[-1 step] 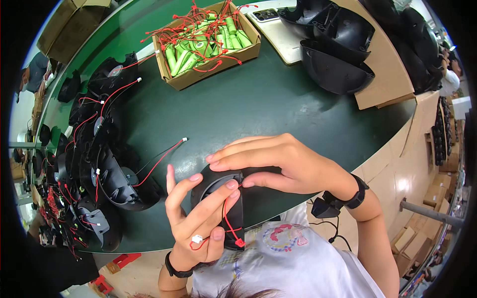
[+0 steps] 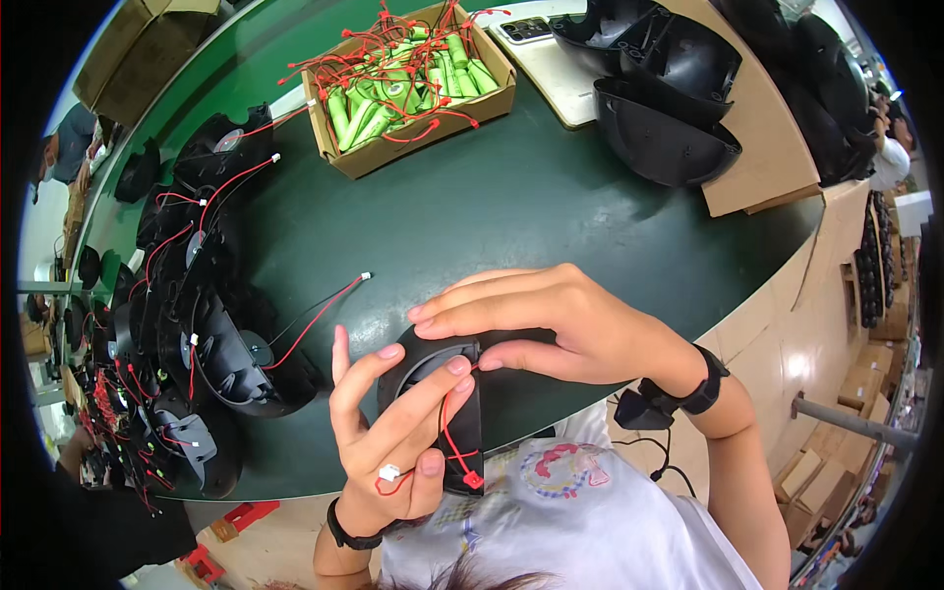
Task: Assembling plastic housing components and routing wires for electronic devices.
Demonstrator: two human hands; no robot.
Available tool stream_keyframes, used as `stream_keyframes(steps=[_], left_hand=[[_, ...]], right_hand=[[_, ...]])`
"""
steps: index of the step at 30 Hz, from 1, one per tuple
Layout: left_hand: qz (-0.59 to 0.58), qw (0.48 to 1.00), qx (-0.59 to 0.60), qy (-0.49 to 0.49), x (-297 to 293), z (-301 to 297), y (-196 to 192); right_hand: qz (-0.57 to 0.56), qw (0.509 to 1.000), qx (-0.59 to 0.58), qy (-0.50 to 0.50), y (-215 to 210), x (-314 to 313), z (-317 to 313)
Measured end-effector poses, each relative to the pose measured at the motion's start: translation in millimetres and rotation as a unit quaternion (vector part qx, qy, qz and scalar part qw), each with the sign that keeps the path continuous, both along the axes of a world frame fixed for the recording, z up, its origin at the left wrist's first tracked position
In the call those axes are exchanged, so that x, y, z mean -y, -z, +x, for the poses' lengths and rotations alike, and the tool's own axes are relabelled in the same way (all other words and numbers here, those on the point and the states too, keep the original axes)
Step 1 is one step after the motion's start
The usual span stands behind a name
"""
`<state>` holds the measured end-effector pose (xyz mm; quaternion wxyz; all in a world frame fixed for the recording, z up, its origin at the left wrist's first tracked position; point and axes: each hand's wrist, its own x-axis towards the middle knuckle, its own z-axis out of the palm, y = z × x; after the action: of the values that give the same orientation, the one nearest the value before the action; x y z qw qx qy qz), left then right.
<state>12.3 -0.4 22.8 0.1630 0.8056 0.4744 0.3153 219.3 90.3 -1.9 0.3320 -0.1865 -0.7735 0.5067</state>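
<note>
The left hand (image 2: 393, 442) and right hand (image 2: 556, 320) are closing together on a black curved plastic housing (image 2: 473, 423) at the near edge of the dark green surface (image 2: 393, 226), their index finger and thumb nearly meeting at its rim. A thin red wire with a small red plastic connector (image 2: 473, 480) is hanging along the housing, while a small white plastic connector (image 2: 389, 473) is resting against the left hand. Beyond, an open brown cardboard box (image 2: 442, 129) is holding green cylindrical cells (image 2: 374, 126).
</note>
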Motion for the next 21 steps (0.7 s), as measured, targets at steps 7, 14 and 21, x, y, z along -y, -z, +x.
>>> stream_keyframes(steps=[7, 14, 21], left_hand=[[-0.028, 0.998, 0.046, 0.034, 0.4, -2.8, 2.7], [-0.037, 0.997, 0.061, 0.034, -1.2, -1.2, 4.8], [-0.048, 0.995, 0.083, 0.024, -0.7, 0.8, 4.5]], right_hand=[[-0.063, 0.998, -0.023, -0.002, 4.8, 3.5, -1.4], [-0.122, 0.991, -0.055, -0.026, 7.0, -0.4, -1.4], [-0.159, 0.982, -0.094, -0.037, 7.0, 1.2, -4.5]])
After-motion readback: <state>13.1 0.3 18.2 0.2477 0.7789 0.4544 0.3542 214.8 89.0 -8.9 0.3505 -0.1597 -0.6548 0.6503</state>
